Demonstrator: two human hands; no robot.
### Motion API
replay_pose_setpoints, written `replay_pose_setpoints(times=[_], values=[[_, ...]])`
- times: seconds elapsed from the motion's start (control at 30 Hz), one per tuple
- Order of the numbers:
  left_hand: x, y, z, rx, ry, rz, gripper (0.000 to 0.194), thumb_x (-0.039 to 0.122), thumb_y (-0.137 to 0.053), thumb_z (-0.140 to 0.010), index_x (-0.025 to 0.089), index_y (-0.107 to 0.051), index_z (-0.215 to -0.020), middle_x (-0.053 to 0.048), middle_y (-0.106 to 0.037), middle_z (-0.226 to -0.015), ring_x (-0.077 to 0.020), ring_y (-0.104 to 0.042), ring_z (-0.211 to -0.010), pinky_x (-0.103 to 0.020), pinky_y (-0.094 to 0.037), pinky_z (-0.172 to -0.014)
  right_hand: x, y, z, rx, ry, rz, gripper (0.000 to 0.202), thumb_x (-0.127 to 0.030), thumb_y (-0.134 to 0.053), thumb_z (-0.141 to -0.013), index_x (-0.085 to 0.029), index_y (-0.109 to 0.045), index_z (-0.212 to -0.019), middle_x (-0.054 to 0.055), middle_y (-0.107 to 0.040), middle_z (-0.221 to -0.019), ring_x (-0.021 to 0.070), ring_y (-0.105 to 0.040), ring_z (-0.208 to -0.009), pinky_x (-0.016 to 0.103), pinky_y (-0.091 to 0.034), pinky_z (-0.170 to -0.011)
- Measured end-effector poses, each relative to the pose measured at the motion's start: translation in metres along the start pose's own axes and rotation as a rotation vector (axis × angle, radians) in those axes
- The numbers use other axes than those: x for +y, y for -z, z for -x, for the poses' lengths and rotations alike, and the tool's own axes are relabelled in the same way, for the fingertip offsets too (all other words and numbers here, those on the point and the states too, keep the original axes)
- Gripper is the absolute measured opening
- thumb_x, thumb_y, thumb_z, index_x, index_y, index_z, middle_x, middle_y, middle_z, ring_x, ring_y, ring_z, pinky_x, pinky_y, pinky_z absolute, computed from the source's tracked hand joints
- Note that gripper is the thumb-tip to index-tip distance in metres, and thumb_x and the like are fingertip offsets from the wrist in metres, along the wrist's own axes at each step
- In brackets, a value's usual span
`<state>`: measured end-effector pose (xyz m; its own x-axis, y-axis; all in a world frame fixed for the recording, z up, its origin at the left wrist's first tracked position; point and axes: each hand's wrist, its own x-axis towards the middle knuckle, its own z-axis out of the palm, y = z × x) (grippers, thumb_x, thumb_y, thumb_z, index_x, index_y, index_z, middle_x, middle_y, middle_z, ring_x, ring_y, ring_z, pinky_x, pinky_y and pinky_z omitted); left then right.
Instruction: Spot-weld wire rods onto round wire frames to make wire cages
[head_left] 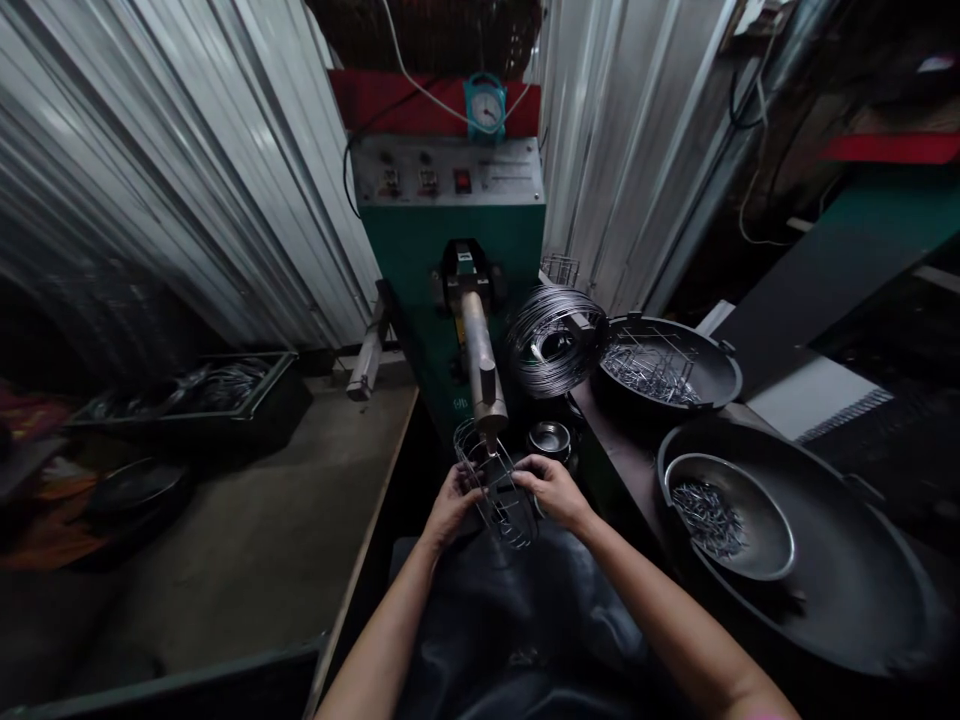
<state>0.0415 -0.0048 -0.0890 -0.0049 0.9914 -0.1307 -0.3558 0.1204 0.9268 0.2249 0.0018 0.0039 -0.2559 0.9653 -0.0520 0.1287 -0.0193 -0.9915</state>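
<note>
Between my hands is a small wire basket (514, 528), a rounded frame of thin metal rods. My left hand (454, 500) grips its left side, thumb and fingers closed on the wire. On the opposite side my right hand (551, 487) pinches the wire near the upper edge. The basket's top surrounds the lower tip of a metal electrode arm (480, 350), which sticks out from a green machine (390, 245). Whether the tip touches the wire I cannot tell. A small metal bowl (549, 438) stands just beyond my right hand.
Rings of wire (559, 340) hang right of the arm. A black pan (667, 395) holds bent wire pieces; a larger pan (840, 560) contains a metal bowl (780, 545) of short metal pieces. At left, a bin (281, 395) sits on the floor. A teal clock (486, 105) tops the machine.
</note>
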Motion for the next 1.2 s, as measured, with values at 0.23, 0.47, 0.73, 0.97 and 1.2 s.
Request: replay_pose_setpoints(times=[0.23, 0.47, 0.73, 0.97, 1.2], values=[[-0.002, -0.005, 0.000, 0.002, 0.043, 0.052, 0.052, 0.026, -0.076, -0.056, 0.022, -0.049, -0.100, -0.007, -0.058, -0.107, -0.0253, -0.051, -0.110, -0.036, -0.043, -0.087, -0.002, -0.004, -0.010, 0.016, 0.021, 0.078, 0.019, -0.033, -0.060, -0.067, -0.015, -0.064, -0.072, 0.001, -0.063, -0.070, 0.0158, -0.055, -0.071, 0.027, -0.042, -0.069], [-0.004, -0.003, 0.013, 0.070, 0.074, 0.034, 0.053, 0.030, -0.077, -0.055, 0.021, -0.050, -0.100, -0.007, -0.058, -0.103, -0.0239, -0.054, -0.104, -0.033, -0.048, -0.077, 0.007, 0.005, 0.009, -0.039, -0.045, 0.039, 0.019, -0.033, -0.062, -0.067, -0.016, -0.064, -0.075, -0.001, -0.060, -0.068, 0.0136, -0.054, -0.068, 0.026, -0.041, -0.068], [-0.002, -0.007, 0.008, 0.076, 0.155, 0.109, 0.053, 0.030, -0.077, -0.055, 0.021, -0.049, -0.098, -0.006, -0.057, -0.102, -0.0239, -0.057, -0.098, -0.035, -0.051, -0.071, -0.001, -0.004, -0.014, -0.001, 0.000, 0.010, 0.022, -0.036, -0.063, -0.065, -0.015, -0.063, -0.072, -0.001, -0.060, -0.066, 0.0130, -0.052, -0.064, 0.026, -0.041, -0.064], [-0.004, -0.007, 0.020, 0.080, 0.171, 0.102, 0.054, 0.032, -0.077, -0.055, 0.021, -0.049, -0.100, -0.008, -0.056, -0.106, -0.0263, -0.057, -0.100, -0.036, -0.052, -0.067, 0.010, 0.015, 0.040, -0.098, -0.151, -0.039, 0.023, -0.035, -0.068, -0.063, -0.016, -0.065, -0.075, -0.001, -0.062, -0.070, 0.0131, -0.054, -0.068, 0.027, -0.042, -0.068], [0.000, -0.009, 0.017, 0.117, 0.257, 0.172, 0.052, 0.035, -0.075, -0.057, 0.021, -0.046, -0.098, -0.007, -0.058, -0.097, -0.0258, -0.060, -0.094, -0.041, -0.052, -0.066, 0.001, 0.005, 0.021, -0.065, -0.076, -0.025, 0.023, -0.037, -0.064, -0.065, -0.016, -0.066, -0.074, -0.002, -0.061, -0.066, 0.0131, -0.053, -0.065, 0.026, -0.040, -0.066]])
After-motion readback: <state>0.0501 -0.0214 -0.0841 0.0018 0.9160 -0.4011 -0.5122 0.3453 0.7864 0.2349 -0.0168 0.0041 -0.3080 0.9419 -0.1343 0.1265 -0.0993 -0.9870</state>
